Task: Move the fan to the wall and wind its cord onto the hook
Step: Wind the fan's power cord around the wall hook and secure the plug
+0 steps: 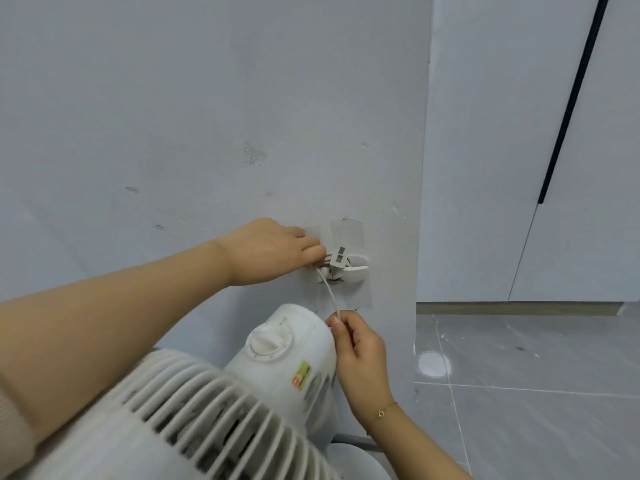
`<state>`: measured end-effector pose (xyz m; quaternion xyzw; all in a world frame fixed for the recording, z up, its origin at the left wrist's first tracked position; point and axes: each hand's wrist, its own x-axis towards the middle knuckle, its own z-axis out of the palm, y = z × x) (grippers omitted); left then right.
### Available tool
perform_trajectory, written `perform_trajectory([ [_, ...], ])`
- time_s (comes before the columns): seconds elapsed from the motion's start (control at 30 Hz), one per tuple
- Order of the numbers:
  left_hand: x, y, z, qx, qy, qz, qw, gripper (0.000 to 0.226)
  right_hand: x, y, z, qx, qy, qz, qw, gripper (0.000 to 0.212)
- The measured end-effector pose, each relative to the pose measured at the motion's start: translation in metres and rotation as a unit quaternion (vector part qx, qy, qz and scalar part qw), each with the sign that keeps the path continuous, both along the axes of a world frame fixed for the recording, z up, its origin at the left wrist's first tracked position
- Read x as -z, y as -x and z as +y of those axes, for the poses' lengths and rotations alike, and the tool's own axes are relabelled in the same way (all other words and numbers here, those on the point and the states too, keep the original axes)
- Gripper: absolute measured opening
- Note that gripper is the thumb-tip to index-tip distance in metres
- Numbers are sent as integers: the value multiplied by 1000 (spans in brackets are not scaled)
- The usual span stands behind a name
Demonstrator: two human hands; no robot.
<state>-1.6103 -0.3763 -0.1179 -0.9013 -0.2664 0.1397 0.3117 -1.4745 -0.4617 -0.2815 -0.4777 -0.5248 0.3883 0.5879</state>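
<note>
- Fingers [337, 325] of the right hand [360, 362] pinch the white cord [330, 294] between thumb and forefinger, just above the fan's motor housing; the rest of that hand curls loosely behind.
- Left hand [273, 251] is curled against the wall [207, 116], its fingertips gripping the turns of cord already bundled at the hook [349, 266].
- From the right-hand pinch, the cord runs up and slightly left in a shallow curve to the hook, so its long axis is close to vertical and the hook lies above the pinch, a little left of it.
- Left hand is touching the bundle and is the nearer one; the right hand sits below, apart from it.
- Fan [277, 358] stands close against the wall directly under the hook, grille toward the camera, dial knob [266, 342] on top.
- Room to swing a loop looks open on the hook's right, before the wall's corner edge [420, 237]; on the left, the holding hand crowds it.
- Winding looks nearly done, since only a short span hangs free; where the plug is I cannot tell for certain.
</note>
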Motion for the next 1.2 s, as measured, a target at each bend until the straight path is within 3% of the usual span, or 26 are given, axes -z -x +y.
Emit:
perform_trajectory([
  [0.13,10,6,4,79,-49,-48,995,11,-1,-9,6,12,-1,18,1000,26],
  [0.4,22,-5,-3,144,-46,-190,970,19,3,-24,4,3,2,16,1000,24],
  [0.5,28,-7,-5,171,-60,-168,969,33,0,-28,3,-19,-8,-7,1000,21],
  [0.67,35,-3,-8,167,-52,-202,964,36,3,-31,3,-56,-60,-107,991,20],
  [0.77,38,2,-11,214,-98,-204,950,36,9,-27,3,-44,-87,-135,986,20],
  [1.03,40,-2,-18,211,-147,-214,943,37,11,-26,4,-27,-98,-126,987,21],
  [1.2,40,-4,-21,197,-107,-259,939,24,10,-24,2,-39,-102,-115,987,31],
])
